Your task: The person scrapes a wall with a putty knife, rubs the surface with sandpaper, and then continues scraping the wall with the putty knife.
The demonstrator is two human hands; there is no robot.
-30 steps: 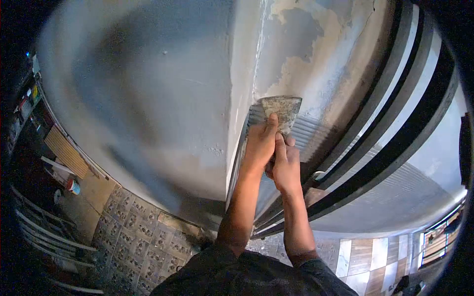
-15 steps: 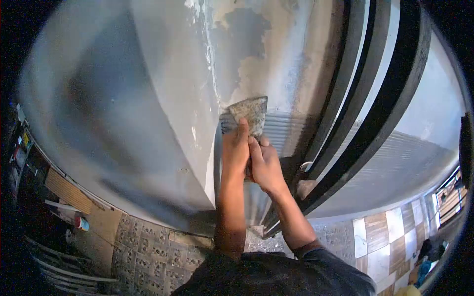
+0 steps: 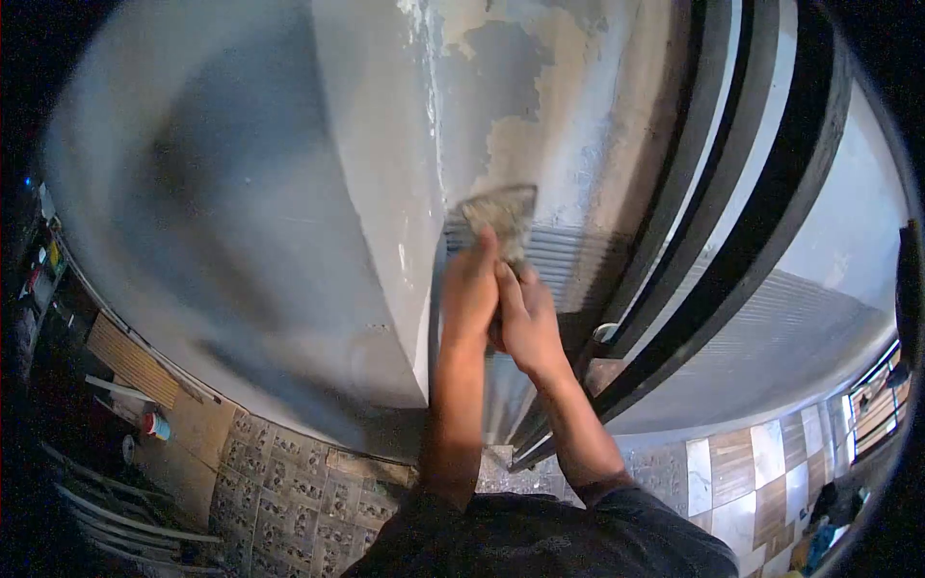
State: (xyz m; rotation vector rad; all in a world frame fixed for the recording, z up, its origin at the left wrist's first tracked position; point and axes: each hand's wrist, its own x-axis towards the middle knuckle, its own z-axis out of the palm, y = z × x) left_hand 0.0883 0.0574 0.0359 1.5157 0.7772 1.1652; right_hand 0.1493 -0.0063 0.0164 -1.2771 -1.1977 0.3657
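Note:
A wide, stained scraper [image 3: 501, 210] lies with its blade against the wall [image 3: 462, 125], whose surface shows patchy grey and beige areas. My left hand [image 3: 469, 294] is wrapped round the scraper's lower part, its thumb pointing up along the blade. Just to the right, my right hand [image 3: 530, 318] grips the handle, which the fingers mostly hide. Grey ridged strips [image 3: 568, 260] of the wall show beside and below the blade. A cracked white line [image 3: 434, 125] runs down the wall above and left of the scraper.
Dark vertical bars [image 3: 761, 231] curve close by on the right. A plain wall face [image 3: 231, 202] spans the left. Below are patterned floor tiles [image 3: 289, 482], with a small red and white container [image 3: 157, 426] at the lower left.
The view has shifted slightly, so the wall and bars sit further right. Both hands and the scraper appear a little further right, still together, with the blade now blurred.

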